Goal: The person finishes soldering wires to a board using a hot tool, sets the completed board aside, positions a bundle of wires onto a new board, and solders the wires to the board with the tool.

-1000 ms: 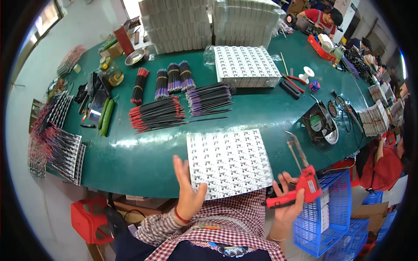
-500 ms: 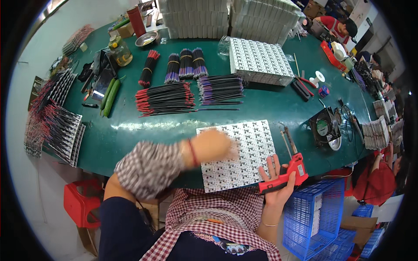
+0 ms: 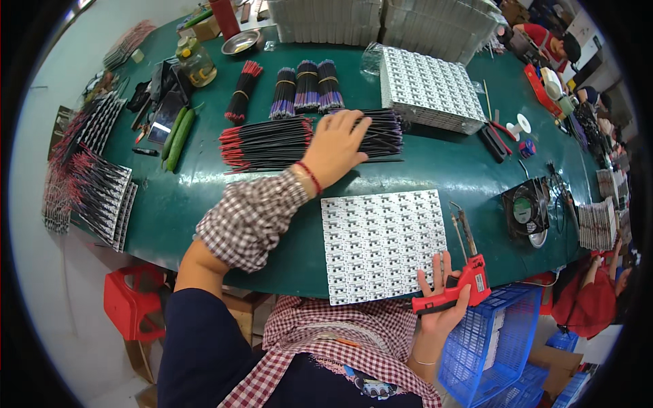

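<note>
My left hand [image 3: 338, 147] is stretched over the wire piles with its fingers extended and holds nothing I can see. Under and beside it lie a pile of black wires with red ends [image 3: 262, 145] and a pile with purple ends [image 3: 383, 133]. Part of both piles is hidden by the hand. In my right hand [image 3: 445, 309] is a red soldering gun [image 3: 473, 280], its tip pointing away from me. Between my arms, a white sheet of small circuit boards [image 3: 384, 245] lies flat at the table's near edge, and my right fingertips rest at its lower right corner.
Banded wire bundles [image 3: 307, 87] and a stack of white board sheets [image 3: 430, 88] stand behind the piles. Cucumbers [image 3: 178, 139] and a bottle [image 3: 196, 62] are at left. A small black fan [image 3: 525, 207], pliers [image 3: 505, 130] and a solder spool [image 3: 520, 124] sit right, above blue crates [image 3: 479, 340].
My left hand has moved from over the board sheet, away from me, to the wire piles. The right hand still holds the soldering gun. The whole view has shifted slightly.
</note>
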Demonstrator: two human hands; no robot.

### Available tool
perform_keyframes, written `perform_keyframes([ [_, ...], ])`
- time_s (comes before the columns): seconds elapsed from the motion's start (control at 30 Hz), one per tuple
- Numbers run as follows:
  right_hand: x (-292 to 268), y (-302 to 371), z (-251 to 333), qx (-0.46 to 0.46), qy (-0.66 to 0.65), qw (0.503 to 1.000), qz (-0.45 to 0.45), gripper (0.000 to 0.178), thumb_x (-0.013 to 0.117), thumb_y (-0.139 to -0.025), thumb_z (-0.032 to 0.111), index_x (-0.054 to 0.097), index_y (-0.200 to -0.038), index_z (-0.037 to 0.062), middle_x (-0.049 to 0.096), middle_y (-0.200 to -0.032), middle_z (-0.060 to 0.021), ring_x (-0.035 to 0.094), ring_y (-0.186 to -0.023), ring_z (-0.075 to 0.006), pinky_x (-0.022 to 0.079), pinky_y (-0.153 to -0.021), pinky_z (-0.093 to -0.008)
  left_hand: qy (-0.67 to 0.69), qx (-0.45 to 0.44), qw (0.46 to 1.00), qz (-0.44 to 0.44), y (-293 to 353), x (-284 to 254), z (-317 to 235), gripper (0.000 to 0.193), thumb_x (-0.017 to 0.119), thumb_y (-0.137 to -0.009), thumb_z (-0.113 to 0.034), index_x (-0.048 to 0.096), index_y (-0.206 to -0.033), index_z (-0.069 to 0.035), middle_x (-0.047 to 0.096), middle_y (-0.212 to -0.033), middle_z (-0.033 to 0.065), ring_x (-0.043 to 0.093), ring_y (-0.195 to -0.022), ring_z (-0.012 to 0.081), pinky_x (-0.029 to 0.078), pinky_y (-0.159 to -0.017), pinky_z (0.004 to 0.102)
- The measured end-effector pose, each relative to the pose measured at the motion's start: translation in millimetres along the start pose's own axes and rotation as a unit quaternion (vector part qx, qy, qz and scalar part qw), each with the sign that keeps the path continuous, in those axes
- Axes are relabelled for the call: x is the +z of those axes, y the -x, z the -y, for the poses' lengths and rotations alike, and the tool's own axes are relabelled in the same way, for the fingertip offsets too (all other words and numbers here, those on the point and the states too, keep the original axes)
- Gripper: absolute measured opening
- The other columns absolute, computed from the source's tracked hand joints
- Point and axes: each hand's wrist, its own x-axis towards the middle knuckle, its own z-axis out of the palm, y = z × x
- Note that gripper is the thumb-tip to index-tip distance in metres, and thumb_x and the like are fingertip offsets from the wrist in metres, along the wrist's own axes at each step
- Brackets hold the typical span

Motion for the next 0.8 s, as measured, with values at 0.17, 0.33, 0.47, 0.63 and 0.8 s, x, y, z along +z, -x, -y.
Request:
perform_keyframes([
  [0.17, 1.7, 1.2, 2.6, 0.016, 0.002, 1.000, -0.003, 0.034, 0.049, -0.093, 0.037, 0.053, -0.108, 0.0060, 0.028, -0.146, -0.0244, 0.025, -0.138, -0.0370, 0.037, -0.100, -0.0620, -0.136, -0.151, 0.954, 0.222, 67.8, -50.5, 56.9, 0.087, 0.078, -0.068, -0.030, 0.033, -0.137, -0.001, 0.036, -0.140, 0.0181, 0.033, -0.132, 0.0334, 0.030, -0.105, 0.0464],
  [0.33, -1.5, 3.2, 4.7, 0.032, 0.028, 0.999, 0.002, 0.034, 0.049, -0.093, 0.037, 0.053, -0.108, 0.0067, 0.026, -0.147, -0.0240, 0.026, -0.137, -0.0368, 0.037, -0.100, -0.0613, -0.092, -0.053, 0.992, 0.073, 86.9, -43.2, 67.4, 0.060, 0.072, -0.071, -0.018, 0.049, -0.125, -0.004, 0.050, -0.114, 0.0103, 0.047, -0.109, 0.0276, 0.038, -0.094, 0.0403],
  [0.47, -1.5, 5.6, 2.9, 0.026, 0.041, 0.999, -0.003, 0.038, 0.051, -0.092, 0.040, 0.050, -0.109, 0.0063, 0.029, -0.145, -0.0251, 0.027, -0.136, -0.0394, 0.039, -0.097, -0.0636, -0.010, -0.056, 0.998, 0.036, 86.5, -34.7, 75.8, 0.036, 0.068, -0.073, -0.008, 0.060, -0.107, -0.004, 0.050, -0.096, 0.0092, 0.050, -0.095, 0.0265, 0.042, -0.084, 0.0376],
  [0.63, -0.8, 14.9, 2.3, 0.024, 0.052, 0.998, -0.014, 0.038, 0.051, -0.091, 0.041, 0.051, -0.108, 0.0069, 0.030, -0.144, -0.0253, 0.029, -0.135, -0.0393, 0.040, -0.096, -0.0631, 0.047, -0.060, 0.997, 0.010, 78.0, -34.6, 79.4, 0.023, 0.066, -0.072, 0.000, 0.057, -0.093, 0.000, 0.049, -0.091, 0.0118, 0.049, -0.091, 0.0297, 0.042, -0.081, 0.0377],
  [0.8, 0.5, -3.7, 9.8, 0.057, 0.047, 0.997, 0.008, 0.037, 0.051, -0.092, 0.040, 0.052, -0.108, 0.0071, 0.032, -0.143, -0.0253, 0.031, -0.134, -0.0381, 0.040, -0.097, -0.0618, 0.089, -0.077, 0.993, -0.004, 75.3, -30.4, 90.0, 0.020, 0.064, -0.075, -0.001, 0.055, -0.093, 0.000, 0.049, -0.094, 0.0144, 0.050, -0.092, 0.0338, 0.042, -0.081, 0.0403],
])
